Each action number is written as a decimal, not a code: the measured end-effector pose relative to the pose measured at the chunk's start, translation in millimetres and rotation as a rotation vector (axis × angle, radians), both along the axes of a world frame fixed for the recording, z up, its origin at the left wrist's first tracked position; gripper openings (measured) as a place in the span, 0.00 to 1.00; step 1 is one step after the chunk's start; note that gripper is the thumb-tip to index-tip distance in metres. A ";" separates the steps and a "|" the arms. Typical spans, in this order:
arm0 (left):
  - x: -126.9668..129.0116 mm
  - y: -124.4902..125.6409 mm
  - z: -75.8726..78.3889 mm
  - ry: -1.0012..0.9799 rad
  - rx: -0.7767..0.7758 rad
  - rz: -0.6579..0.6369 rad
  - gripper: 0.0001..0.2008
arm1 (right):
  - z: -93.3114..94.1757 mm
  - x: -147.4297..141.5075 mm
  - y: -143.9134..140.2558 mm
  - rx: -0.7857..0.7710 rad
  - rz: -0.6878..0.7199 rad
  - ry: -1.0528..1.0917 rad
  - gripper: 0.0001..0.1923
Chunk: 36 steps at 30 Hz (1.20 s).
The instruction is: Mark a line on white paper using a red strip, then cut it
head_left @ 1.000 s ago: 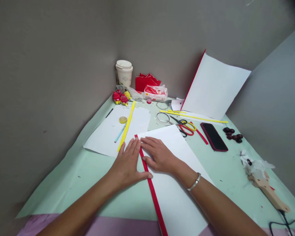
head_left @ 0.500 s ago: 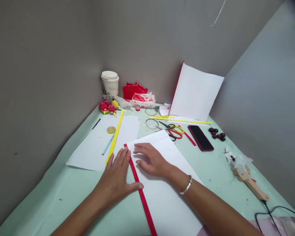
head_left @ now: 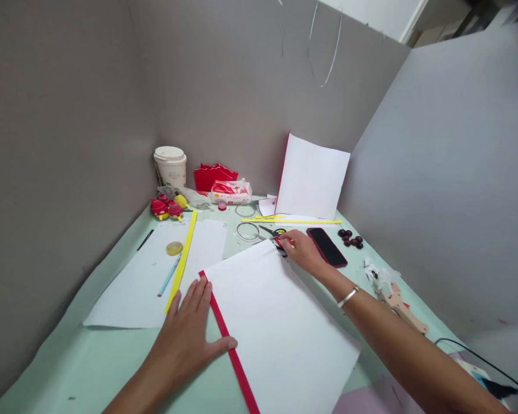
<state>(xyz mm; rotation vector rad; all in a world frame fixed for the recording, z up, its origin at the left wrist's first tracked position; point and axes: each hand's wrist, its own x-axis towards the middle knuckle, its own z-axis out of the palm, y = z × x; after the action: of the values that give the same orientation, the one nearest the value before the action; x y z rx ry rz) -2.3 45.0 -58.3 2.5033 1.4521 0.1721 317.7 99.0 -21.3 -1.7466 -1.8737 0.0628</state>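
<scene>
My left hand (head_left: 190,322) lies flat with fingers spread at the left edge of a white sheet of paper (head_left: 276,328). Its fingertips and thumb press on a red strip (head_left: 237,371) running along that edge. Beyond the sheet's far corner, my right hand (head_left: 301,250) has its fingers curled over the handles of a pair of scissors (head_left: 278,242). Red, yellow and black handle parts show around the fingertips; the hand hides the rest. A second pair may lie in the same cluster, but I cannot tell.
Left lies another white sheet (head_left: 125,287) with a yellow strip (head_left: 183,259), tape roll (head_left: 174,248) and blue pen (head_left: 170,276). A phone (head_left: 327,247) and dark beads (head_left: 349,238) are right. Farther right is a glue gun (head_left: 401,307). A lidded cup (head_left: 171,167) stands behind.
My right hand has moved off the paper, forward and right, to the scissors, and its fingers have closed. My left hand stays on the red strip. The camera view has tilted up and right.
</scene>
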 end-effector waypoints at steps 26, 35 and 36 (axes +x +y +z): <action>2.2 -3.3 12.5 0.089 -0.078 0.017 0.55 | 5.0 9.7 63.7 -0.250 0.062 -0.662 0.14; 1.1 -6.4 13.8 0.068 -0.108 0.019 0.56 | 28.7 2.9 67.8 -0.178 0.016 -0.681 0.12; 1.0 -6.5 13.8 0.062 -0.111 0.020 0.56 | 31.2 -7.4 66.6 -0.160 0.040 -0.677 0.11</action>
<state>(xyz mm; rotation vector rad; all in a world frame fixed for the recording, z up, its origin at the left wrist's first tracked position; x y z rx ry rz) -1.2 38.6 -44.6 2.4258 1.4689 0.0163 310.3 165.6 9.8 -2.0003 -2.4260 -0.4257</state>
